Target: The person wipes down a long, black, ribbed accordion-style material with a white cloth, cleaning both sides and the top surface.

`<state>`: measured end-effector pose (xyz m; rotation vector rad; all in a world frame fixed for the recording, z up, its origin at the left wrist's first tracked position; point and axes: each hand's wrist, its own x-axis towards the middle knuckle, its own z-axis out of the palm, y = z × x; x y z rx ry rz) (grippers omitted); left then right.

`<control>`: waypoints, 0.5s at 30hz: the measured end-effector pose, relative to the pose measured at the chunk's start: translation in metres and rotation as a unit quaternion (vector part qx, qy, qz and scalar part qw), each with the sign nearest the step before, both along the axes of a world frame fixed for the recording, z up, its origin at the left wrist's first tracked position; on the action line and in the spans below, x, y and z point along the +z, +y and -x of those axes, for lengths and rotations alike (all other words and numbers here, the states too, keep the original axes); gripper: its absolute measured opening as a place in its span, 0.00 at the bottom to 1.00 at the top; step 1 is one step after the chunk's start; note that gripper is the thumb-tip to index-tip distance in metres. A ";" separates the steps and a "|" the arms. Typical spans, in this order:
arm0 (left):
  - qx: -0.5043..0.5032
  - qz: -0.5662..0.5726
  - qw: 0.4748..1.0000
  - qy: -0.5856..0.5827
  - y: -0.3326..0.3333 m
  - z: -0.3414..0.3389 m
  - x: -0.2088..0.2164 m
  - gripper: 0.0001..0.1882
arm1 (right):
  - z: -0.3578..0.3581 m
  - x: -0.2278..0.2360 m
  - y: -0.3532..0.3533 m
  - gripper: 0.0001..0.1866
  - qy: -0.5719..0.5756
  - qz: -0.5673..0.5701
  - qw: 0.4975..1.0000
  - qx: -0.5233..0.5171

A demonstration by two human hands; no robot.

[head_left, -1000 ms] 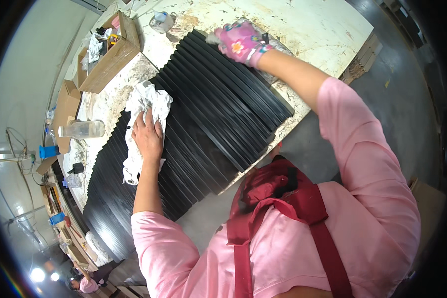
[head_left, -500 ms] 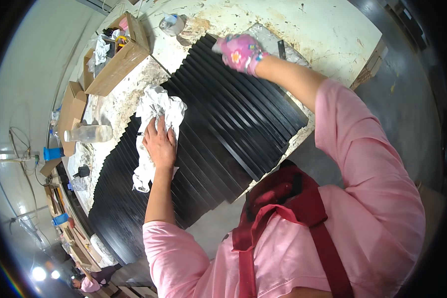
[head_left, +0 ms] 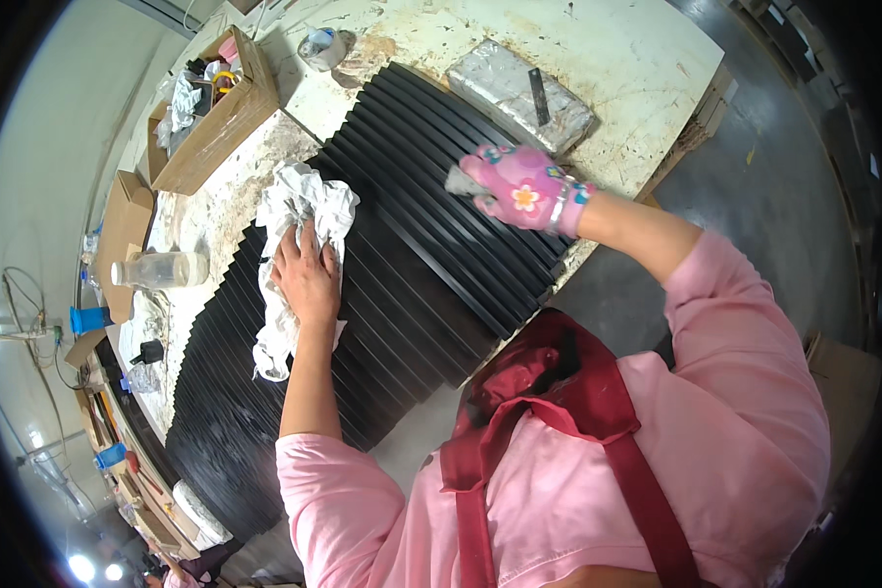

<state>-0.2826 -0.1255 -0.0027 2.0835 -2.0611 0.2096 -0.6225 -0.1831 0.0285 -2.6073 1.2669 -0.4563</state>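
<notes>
A wide row of long black strips (head_left: 402, 284) lies side by side across the table, running diagonally. On the strips at left lies a crumpled white cloth (head_left: 276, 284). My bare left hand (head_left: 309, 276) rests flat on this cloth with its fingers spread. My right hand (head_left: 527, 192), in a pink flowered glove, is over the right part of the strips. Its fingers are closed on a small grey pad (head_left: 460, 181), perhaps a folded rag or sponge; its exact kind is unclear. The palm side of the glove is hidden.
A wrapped block (head_left: 480, 83) with a black flat bar (head_left: 538, 96) on it stands beyond my right hand. A roll of tape (head_left: 323, 49) sits at the far edge of the strips. Left are a cardboard box (head_left: 235, 127) of odds and ends and a clear bottle (head_left: 162, 269).
My right hand has come back from the far end of the strips toward me, along their length, uncovering the wrapped block. My left hand stays on the cloth. The whole view has shifted slightly.
</notes>
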 end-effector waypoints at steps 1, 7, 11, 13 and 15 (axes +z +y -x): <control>-0.003 0.004 1.000 0.002 -0.003 0.002 0.001 0.25 | 0.006 -0.004 0.003 0.15 0.003 -0.013 1.000 -0.014; -0.013 -0.015 1.000 0.008 -0.007 0.011 0.006 0.25 | 0.011 -0.024 -0.051 0.14 -0.013 0.015 0.984 -0.175; -0.010 0.003 1.000 0.015 0.000 -0.002 0.001 0.25 | -0.010 0.012 0.034 0.10 0.006 -0.006 0.999 -0.032; -0.016 0.011 1.000 0.006 -0.003 0.003 -0.001 0.25 | 0.000 0.025 0.026 0.11 0.018 0.006 0.998 -0.062; -0.025 0.021 0.999 0.001 -0.005 0.002 -0.006 0.25 | 0.007 0.015 0.000 0.14 -0.163 -0.247 0.932 -0.208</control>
